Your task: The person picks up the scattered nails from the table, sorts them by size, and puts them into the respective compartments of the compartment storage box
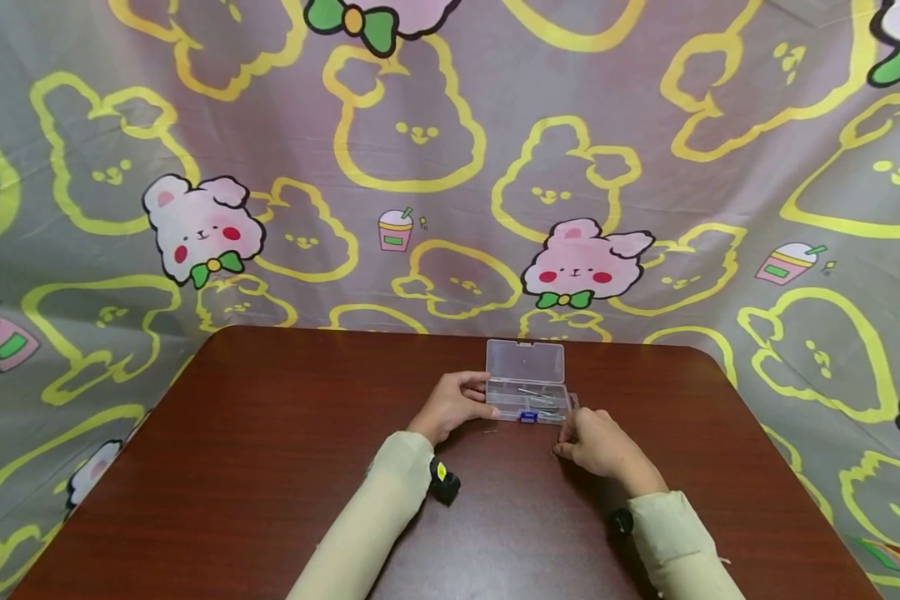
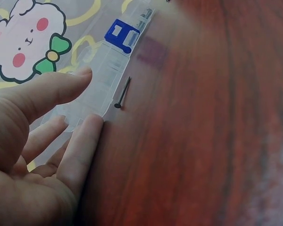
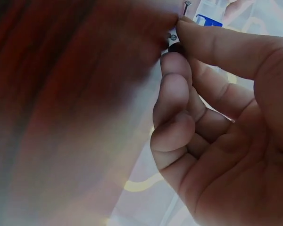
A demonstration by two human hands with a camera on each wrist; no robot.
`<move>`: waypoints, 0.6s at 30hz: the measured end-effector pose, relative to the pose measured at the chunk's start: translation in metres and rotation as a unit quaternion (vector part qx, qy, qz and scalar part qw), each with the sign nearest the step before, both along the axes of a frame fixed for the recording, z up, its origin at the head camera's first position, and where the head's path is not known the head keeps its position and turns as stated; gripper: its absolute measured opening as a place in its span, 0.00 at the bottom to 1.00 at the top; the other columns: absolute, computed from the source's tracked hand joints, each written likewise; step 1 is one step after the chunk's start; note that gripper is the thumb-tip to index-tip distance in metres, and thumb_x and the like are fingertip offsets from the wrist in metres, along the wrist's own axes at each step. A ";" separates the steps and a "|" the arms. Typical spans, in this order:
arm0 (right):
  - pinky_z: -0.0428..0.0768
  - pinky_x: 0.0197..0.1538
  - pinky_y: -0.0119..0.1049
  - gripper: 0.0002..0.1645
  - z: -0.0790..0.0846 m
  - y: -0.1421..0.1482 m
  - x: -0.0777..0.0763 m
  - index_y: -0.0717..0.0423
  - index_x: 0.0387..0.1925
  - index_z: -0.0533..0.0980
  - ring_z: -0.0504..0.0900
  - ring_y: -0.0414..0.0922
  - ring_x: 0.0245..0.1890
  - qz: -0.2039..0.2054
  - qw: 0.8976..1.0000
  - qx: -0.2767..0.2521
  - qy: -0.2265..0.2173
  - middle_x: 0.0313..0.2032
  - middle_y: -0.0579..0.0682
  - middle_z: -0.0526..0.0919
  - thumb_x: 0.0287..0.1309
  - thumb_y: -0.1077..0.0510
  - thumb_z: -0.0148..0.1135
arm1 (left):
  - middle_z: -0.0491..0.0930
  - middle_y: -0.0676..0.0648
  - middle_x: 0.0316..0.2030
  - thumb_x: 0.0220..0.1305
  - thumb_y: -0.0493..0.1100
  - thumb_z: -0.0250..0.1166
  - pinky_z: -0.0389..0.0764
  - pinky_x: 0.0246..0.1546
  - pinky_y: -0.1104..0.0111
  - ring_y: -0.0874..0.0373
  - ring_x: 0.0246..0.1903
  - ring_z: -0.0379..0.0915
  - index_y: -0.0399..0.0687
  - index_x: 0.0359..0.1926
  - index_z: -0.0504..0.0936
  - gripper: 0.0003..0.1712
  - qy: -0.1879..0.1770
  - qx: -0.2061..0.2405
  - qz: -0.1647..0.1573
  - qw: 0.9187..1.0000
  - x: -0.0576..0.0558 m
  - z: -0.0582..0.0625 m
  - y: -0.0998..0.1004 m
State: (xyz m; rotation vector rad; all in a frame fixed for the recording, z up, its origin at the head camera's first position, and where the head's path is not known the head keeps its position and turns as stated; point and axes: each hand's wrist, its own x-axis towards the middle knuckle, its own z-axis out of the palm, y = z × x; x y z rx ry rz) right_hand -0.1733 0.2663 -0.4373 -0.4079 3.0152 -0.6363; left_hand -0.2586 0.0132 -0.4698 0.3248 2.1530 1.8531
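A clear plastic box (image 1: 506,406) with dividers stands with its lid (image 1: 525,362) raised at the back. Several thin metal pieces (image 1: 543,408) lie inside, and a blue latch (image 2: 121,36) is on its front. My left hand (image 1: 453,406) holds the box's left end, thumb at the front corner and fingers along the side. Just in front of the box a nail (image 2: 123,93) lies on the table. My right hand (image 1: 598,442), low by the box's front right corner, pinches a small nail (image 3: 173,37) between thumb and index finger; most of its shaft is hidden.
The dark red-brown table (image 1: 270,467) runs back to a patterned cloth (image 1: 450,167) hanging behind it. A small clear plastic piece (image 1: 574,401) shows at the box's right side. Each wrist carries a black camera.
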 end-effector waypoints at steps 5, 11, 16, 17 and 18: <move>0.71 0.25 0.37 0.18 0.001 -0.003 0.002 0.47 0.15 0.78 0.69 0.38 0.18 0.019 1.000 0.001 -0.009 0.15 0.37 0.73 0.57 0.63 0.71 | 0.82 0.44 0.45 0.45 0.31 0.82 0.82 0.40 0.66 0.52 0.45 0.77 0.44 0.62 0.81 0.40 -0.003 0.003 0.000 1.000 0.000 0.001 -0.001; 0.65 0.23 0.34 0.22 0.005 -0.007 0.004 0.50 0.15 0.69 0.63 0.38 0.17 0.038 0.998 0.013 -0.042 0.15 0.39 0.65 0.64 0.64 0.63 | 0.82 0.42 0.45 0.45 0.31 0.82 0.82 0.39 0.66 0.52 0.45 0.77 0.44 0.62 0.81 0.39 0.002 0.005 0.001 1.000 0.000 0.002 -0.001; 0.67 0.25 0.35 0.19 0.005 -0.004 0.005 0.51 0.19 0.69 0.64 0.38 0.19 0.048 0.999 0.004 -0.008 0.17 0.41 0.66 0.65 0.65 0.63 | 0.81 0.44 0.45 0.45 0.32 0.82 0.82 0.40 0.65 0.53 0.45 0.77 0.46 0.62 0.82 0.39 -0.001 -0.002 0.002 1.000 -0.001 0.000 0.000; 0.69 0.26 0.35 0.18 0.005 -0.003 0.005 0.51 0.21 0.70 0.66 0.38 0.20 0.049 0.999 -0.002 0.002 0.18 0.41 0.67 0.64 0.66 0.63 | 0.82 0.45 0.45 0.45 0.32 0.82 0.82 0.41 0.65 0.53 0.45 0.77 0.47 0.62 0.82 0.39 -0.001 -0.003 0.001 1.000 -0.001 -0.001 0.000; 0.70 0.27 0.35 0.16 0.005 -0.003 0.004 0.51 0.22 0.71 0.66 0.38 0.21 0.049 0.999 -0.008 0.012 0.19 0.41 0.68 0.64 0.66 0.63 | 0.82 0.45 0.45 0.45 0.32 0.82 0.82 0.41 0.65 0.53 0.46 0.77 0.47 0.62 0.81 0.39 -0.002 -0.003 0.001 1.000 -0.001 -0.001 0.000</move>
